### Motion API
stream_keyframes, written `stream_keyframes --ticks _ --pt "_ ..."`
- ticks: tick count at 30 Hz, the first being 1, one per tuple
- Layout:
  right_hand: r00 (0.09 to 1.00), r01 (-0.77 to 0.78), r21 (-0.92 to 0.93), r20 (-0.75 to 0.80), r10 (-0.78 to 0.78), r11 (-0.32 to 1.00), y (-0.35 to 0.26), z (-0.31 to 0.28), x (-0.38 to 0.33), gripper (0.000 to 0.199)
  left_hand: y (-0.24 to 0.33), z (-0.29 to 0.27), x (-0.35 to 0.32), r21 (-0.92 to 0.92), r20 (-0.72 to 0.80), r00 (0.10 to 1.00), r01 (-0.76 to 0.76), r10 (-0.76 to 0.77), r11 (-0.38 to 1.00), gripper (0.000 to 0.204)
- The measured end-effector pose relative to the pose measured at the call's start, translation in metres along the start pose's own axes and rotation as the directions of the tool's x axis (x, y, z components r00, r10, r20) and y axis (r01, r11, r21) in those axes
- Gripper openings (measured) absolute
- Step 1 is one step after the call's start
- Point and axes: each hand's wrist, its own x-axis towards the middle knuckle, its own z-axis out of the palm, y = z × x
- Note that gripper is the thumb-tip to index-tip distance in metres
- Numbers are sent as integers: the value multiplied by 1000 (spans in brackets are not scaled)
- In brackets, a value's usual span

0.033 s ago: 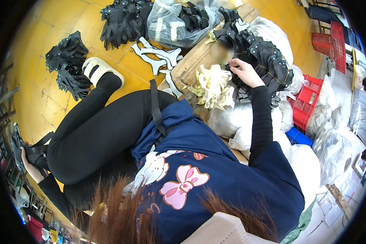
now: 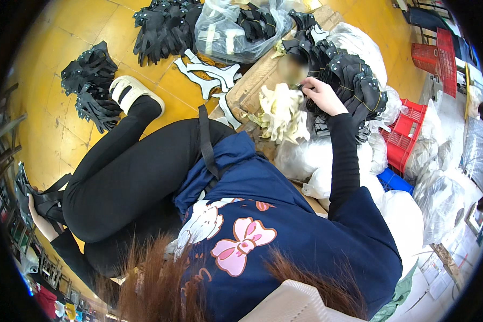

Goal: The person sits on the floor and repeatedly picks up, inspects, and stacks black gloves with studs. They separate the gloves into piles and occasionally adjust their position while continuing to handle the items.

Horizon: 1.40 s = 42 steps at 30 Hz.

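Note:
On the right, my right hand reaches to a pile of black strap pieces tied in bundles. Its fingers are bent together at the pile's near left edge, and what lies between them is too small to make out. Far to the left, past my bent knee, my left hand is closed around black straps; its fingertips are mostly hidden. A heap of cream-coloured cut pieces lies just left of my right hand. White pieces with dark edges are spread on the floor and against a wooden board.
More black bundles lie on the yellow tiled floor beside my sandal. A clear plastic bag holds black pieces at the top. White plastic bags, a red crate and a blue crate stand at the right.

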Motion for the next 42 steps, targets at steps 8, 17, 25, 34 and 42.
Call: stream_keyframes --ticks 8,17,25,34,42 --pt "978 -142 -465 73 198 874 7 8 -5 64 3 2 -7 16 -1 997 -80 80 997 31" --pt "840 459 -412 -87 -536 787 -58 127 -9 44 20 -6 -8 -121 29 998 -57 61 991 31" --pt "801 495 -739 186 -569 456 45 166 -30 61 22 -11 -27 -174 52 993 -98 108 980 32" --pt "839 482 -459 -2 -544 746 -60 213 81 27 17 -21 -31 -279 112 987 -79 114 957 31" --pt "913 77 -916 -94 -398 394 -21 304 200 77 11 -8 -32 -256 69 992 -81 102 963 31"
